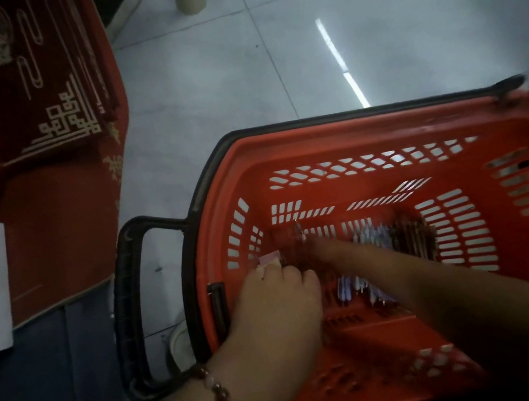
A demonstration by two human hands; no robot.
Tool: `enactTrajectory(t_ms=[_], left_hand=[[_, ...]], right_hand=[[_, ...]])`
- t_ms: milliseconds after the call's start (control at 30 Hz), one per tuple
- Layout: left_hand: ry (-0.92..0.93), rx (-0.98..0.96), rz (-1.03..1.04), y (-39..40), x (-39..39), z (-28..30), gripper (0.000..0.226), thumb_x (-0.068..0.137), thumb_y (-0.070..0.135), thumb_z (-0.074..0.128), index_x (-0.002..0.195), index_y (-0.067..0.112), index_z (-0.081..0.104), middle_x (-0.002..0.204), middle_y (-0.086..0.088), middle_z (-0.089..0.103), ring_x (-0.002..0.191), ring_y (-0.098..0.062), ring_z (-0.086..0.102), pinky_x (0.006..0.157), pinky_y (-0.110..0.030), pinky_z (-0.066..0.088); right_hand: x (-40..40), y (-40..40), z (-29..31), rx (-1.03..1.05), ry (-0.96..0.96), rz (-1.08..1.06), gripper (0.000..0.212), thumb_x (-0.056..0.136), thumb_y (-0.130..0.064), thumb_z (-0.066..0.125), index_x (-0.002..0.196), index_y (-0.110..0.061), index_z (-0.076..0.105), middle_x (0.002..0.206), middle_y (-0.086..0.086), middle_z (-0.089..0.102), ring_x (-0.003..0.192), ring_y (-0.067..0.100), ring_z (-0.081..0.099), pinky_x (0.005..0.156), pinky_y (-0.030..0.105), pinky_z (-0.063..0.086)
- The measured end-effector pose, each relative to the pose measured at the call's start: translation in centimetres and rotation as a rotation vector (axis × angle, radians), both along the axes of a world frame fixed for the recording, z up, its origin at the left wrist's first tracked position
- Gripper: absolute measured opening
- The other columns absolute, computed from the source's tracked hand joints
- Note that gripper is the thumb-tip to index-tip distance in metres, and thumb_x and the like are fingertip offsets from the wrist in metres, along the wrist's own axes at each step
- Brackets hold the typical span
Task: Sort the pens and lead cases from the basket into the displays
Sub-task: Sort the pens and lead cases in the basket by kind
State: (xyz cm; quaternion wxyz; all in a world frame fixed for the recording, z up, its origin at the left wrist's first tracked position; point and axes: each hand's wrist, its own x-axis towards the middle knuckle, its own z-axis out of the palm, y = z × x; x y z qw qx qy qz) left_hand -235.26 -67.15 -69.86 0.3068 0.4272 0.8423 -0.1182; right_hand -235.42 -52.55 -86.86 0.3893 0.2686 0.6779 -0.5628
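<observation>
Pens [411,239] lie on the basket [367,135] floor, lower right of frame. They look light, stiff and slippery; pinch several mid-barrel. Your left hand [282,298] curls over a pale case [270,257]; your right hand [324,248] blurs, finger state unclear.

Slotted plastic basket [367,135] stands on glossy tiled floor [268,61].

The basket [367,139] sits on the floor [384,25] at four o'clock in the view, its handle [131,311] at its nine o'clock side. Both hands reach into it: the left hand [278,298] at its nine o'clock, the right hand [329,247] just beyond, over the pens [400,234] on its bottom. A cloth-covered stand [60,211] lies at ten o'clock.
</observation>
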Motion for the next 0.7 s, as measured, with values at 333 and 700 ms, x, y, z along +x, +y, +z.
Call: enactTrajectory(t_ms=[333, 700], left_hand=[[-1.071, 0.604, 0.970, 3.0, -0.1, 4.6, 0.052, 0.088, 0.071, 0.044, 0.120, 0.034, 0.064, 0.106, 0.013, 0.071, 0.102, -0.014, 0.066, 0.097, -0.041, 0.050], [-0.923, 0.916, 0.961, 4.7, 2.8, 8.0, 0.061, 0.100, 0.054, 0.039, 0.081, 0.007, 0.073, 0.081, -0.014, 0.074, 0.072, -0.027, 0.072, 0.067, -0.032, 0.054]], right_hand=[[9.2, 2.6, 20.3, -0.631, 0.116, -0.363, 0.046, 0.091, -0.022, 0.059, 0.134, -0.004, 0.058, 0.130, 0.018, 0.064, 0.122, 0.033, 0.061, 0.106, 0.045, 0.045], [14.3, 0.1, 24.6, -0.412, 0.297, -0.630, 0.038, 0.086, -0.025, 0.064, 0.119, -0.007, 0.063, 0.093, 0.012, 0.070, 0.077, 0.021, 0.067, 0.064, 0.033, 0.056]])
